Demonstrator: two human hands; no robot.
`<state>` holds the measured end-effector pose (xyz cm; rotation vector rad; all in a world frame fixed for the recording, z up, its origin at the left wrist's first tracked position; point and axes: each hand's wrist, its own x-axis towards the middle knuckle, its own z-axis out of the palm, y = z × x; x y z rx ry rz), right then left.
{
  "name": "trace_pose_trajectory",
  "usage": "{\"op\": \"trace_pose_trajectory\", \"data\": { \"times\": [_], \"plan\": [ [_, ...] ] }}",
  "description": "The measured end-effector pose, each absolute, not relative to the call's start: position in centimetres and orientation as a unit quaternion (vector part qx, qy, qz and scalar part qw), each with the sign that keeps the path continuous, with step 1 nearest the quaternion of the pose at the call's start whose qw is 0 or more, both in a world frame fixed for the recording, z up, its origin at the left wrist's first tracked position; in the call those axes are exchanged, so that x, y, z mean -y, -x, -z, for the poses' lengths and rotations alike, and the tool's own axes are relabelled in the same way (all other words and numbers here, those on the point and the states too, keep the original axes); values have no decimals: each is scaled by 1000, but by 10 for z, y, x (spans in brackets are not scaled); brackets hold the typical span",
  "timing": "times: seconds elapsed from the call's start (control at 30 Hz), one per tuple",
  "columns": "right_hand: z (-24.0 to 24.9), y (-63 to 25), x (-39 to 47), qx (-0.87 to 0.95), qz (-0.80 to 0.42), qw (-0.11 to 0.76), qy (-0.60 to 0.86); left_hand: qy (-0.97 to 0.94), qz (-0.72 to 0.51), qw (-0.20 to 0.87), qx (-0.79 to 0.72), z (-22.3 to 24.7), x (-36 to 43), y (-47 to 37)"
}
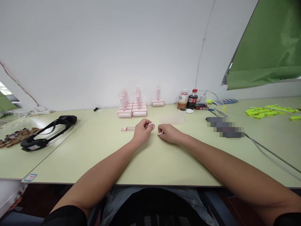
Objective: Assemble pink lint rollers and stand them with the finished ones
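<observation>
Above the middle of the table, my left hand [142,132] is closed, thumb and fingers pinching a small pale round piece [152,126]. Just to its right, my right hand [171,133] is curled with a small white stick-like piece [160,133] showing at its fingertips. The two hands are close but apart. Left of my left hand lies a pale pink handle [129,129], its right end hidden behind that hand. Beyond my right hand are a translucent cover [171,120] and a roll with a brown core [182,113].
Several pink lint rollers [139,114] with upright handles stand near the wall, and one more roller [158,103] stands apart. Two bottles [192,99] are at the back right. A black headset-like frame [49,133] lies left; yellow-green pieces [268,110] and cables lie right.
</observation>
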<state>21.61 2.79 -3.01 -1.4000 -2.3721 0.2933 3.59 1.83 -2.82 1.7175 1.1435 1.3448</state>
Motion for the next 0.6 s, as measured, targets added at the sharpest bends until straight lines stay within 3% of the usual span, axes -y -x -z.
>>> {"op": "trace_pose_trajectory", "data": {
  "times": [0.27, 0.6],
  "plan": [
    [22, -218, -25, 840, -142, 136, 506, -660, -508, 335, -441, 27, -17, -35],
    [20, -218, -22, 843, -153, 134, 497, -664, -504, 332, -442, 25, -15, -35]
  ]
}}
